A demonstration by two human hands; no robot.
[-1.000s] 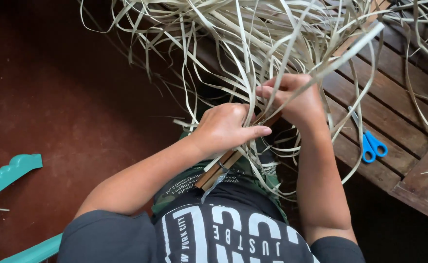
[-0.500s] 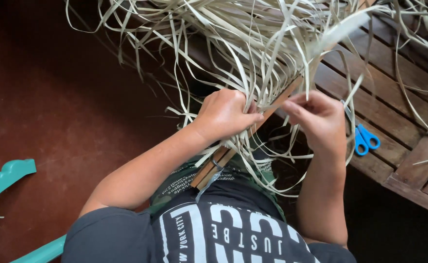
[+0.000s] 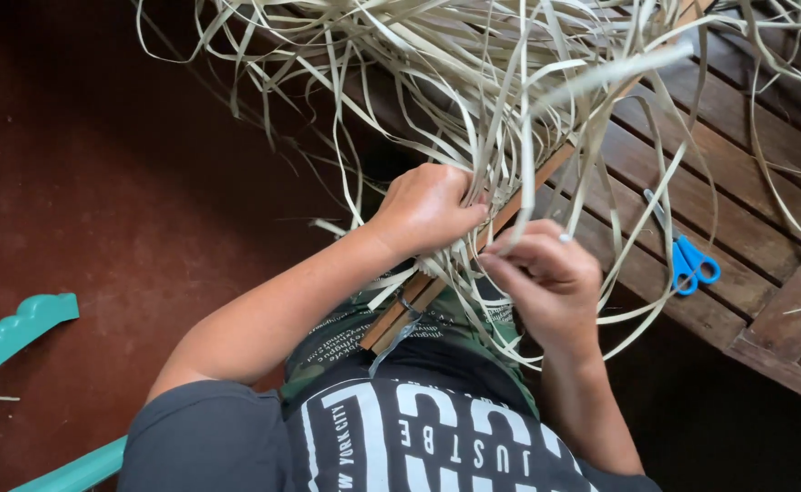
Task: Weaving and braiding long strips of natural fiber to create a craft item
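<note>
A big tangle of pale dried leaf strips (image 3: 473,82) spreads from a long wooden slat (image 3: 419,301) that runs from my lap up to the right. My left hand (image 3: 428,208) is closed around a bundle of strips against the slat. Just below and right of it, my right hand (image 3: 546,278) pinches a few strips between its fingertips beside the slat. The slat's lower end rests on my lap.
Blue-handled scissors (image 3: 688,260) lie on a dark slatted wooden bench (image 3: 765,182) at the right. Turquoise chair parts (image 3: 18,333) show at the lower left over a reddish-brown floor (image 3: 100,200).
My right hand has come down along the slat from above my left hand to just below it. The view shifted slightly, and the strips swung with the movement.
</note>
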